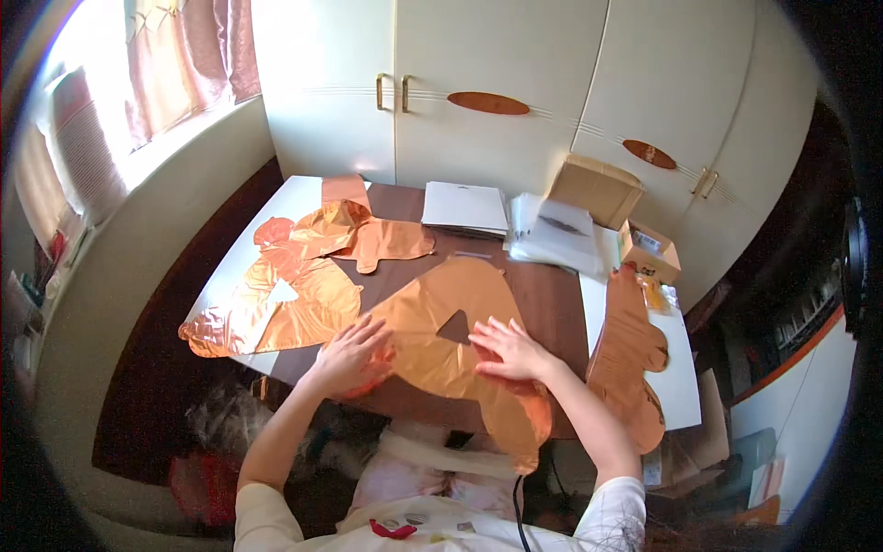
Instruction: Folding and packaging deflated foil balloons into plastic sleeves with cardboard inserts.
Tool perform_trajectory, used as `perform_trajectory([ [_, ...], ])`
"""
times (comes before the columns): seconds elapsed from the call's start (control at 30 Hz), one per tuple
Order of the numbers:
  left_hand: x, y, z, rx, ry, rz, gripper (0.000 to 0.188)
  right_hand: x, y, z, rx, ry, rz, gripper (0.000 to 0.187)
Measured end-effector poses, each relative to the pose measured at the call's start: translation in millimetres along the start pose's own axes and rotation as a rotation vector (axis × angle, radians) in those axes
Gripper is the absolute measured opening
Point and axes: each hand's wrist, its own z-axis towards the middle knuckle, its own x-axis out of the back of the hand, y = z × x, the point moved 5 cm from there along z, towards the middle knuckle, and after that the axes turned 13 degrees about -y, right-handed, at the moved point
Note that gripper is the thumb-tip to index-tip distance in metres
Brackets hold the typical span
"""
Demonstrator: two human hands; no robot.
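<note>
A large flat copper-coloured foil balloon (440,368) with a three-cornered hole lies across the near middle of the table, its tail drooping over the front edge. My left hand (354,356) is at the balloon's left edge, fingers stretched out. Over its right part is my right hand (509,350), fingers spread, beside the hole. Neither hand grips anything; whether the palms press on the foil is unclear. More crumpled foil balloons (313,299) lie overlapping at the left. A stack of flat foil balloons (627,368) with a wavy outline lies at the right.
Along the table's (566,313) back stand a stack of white sheets (465,208), clear plastic sleeves (549,230), an open cardboard box (596,189) and a smaller box (649,253). White cabinets (497,46) rise behind. A black cable (518,511) hangs before me.
</note>
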Motion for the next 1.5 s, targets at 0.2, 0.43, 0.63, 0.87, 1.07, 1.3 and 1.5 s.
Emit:
perform_trajectory([
  [0.2, -35, 16, 40, -0.068, -0.147, 0.177, 0.068, -5, 7, -17, 0.016, 0.022, 0.046, 0.065],
  [0.43, -31, 10, 74, -0.037, -0.075, 0.153, 0.068, 11, 40, 11, -0.053, 0.142, 0.108, 0.061],
  [0.63, -31, 14, 65, -0.022, -0.099, 0.178, 0.070, 10, 33, 6, -0.012, 0.170, 0.069, 0.057],
  [0.87, -32, 23, 47, -0.042, -0.106, 0.173, 0.068, 39, 28, 17, -0.018, 0.370, 0.072, 0.038],
  [1.07, -36, 30, 44, -0.033, -0.054, 0.202, 0.067, 53, 61, 100, -0.177, 0.395, 0.037, 0.035],
  [1.3, -36, 30, 39, -0.013, -0.061, 0.203, 0.068, 61, 92, 143, -0.387, 0.304, 0.084, 0.051],
  [1.5, -35, 33, 43, -0.031, -0.047, 0.198, 0.065, 53, 106, 119, -0.331, 0.334, 0.040, 0.055],
])
